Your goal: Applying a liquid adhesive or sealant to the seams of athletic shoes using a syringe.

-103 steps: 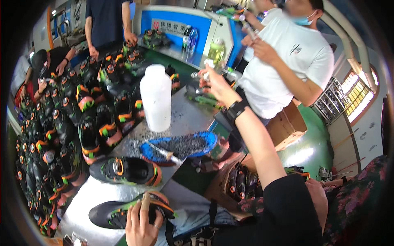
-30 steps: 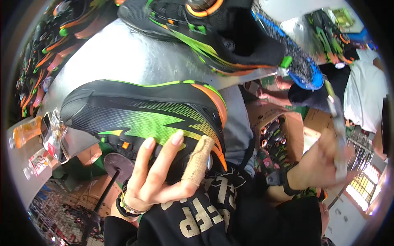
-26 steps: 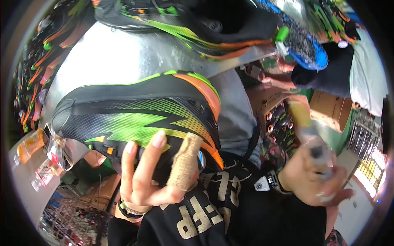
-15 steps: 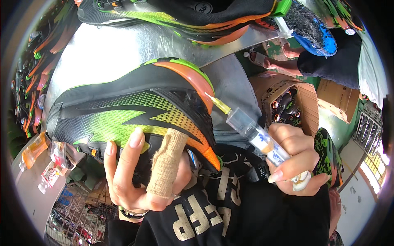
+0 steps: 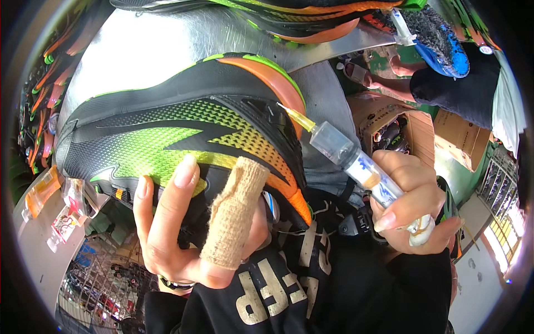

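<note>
My left hand (image 5: 194,222) grips a black, green and orange sports shoe (image 5: 161,133) from below, its fingers against the upper. One finger of that hand is wrapped in a beige cloth bandage (image 5: 236,211). The shoe lies tilted on its side, with its orange and black sole edge facing up and right. In my right hand (image 5: 414,197) is a clear syringe (image 5: 353,161) with a yellow-based needle (image 5: 300,118). The needle tip points up and left at the sole edge; whether it touches cannot be made out. The thumb sits by the syringe's white plunger end (image 5: 421,229).
A metal table (image 5: 133,50) lies beyond the shoe, with another similar shoe (image 5: 311,22) along its far edge. More shoes (image 5: 47,106) line the left. Cardboard boxes (image 5: 459,136) stand on the right, near another person's legs (image 5: 389,86). Small packets (image 5: 44,195) rest at left.
The shoe's toe and sole edge have shifted slightly up and right. My right hand with the syringe has moved a little right, and the needle tip now overlaps the shoe's side near the sole.
</note>
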Tool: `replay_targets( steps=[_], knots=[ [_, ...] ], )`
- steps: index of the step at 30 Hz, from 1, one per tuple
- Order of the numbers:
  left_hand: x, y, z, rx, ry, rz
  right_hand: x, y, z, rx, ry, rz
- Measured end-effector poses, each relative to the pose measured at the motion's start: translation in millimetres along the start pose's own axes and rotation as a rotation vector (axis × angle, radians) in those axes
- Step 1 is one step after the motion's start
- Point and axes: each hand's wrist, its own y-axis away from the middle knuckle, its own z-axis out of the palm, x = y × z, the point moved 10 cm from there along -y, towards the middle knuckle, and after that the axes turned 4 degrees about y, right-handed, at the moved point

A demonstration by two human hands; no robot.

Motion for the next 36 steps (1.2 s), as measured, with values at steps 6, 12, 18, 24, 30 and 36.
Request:
replay_targets(
  steps=[6, 12, 18, 24, 30, 36],
  knots=[
    [3, -4, 1, 0.001, 0.037, -0.006, -12, -4, 18, -0.211, 0.186, 0.062],
    [4, -10, 0, -0.005, 0.062, -0.013, -15, -1, 14, -0.187, 0.192, 0.072],
    [0, -14, -1, -0.009, 0.084, -0.029, -16, -1, 17, -0.219, 0.184, 0.054],
    [-10, -33, 8, 0.003, 0.134, 0.004, -8, -7, 7, -0.184, 0.207, 0.11],
    [-22, -45, -3, -0.151, 0.201, -0.021, 1, -12, 15, -0.174, 0.149, 0.096],
    [-36, -68, 2, -0.238, 0.072, -0.179, 20, -21, 12, -0.146, 0.06, 0.2]
  ],
)
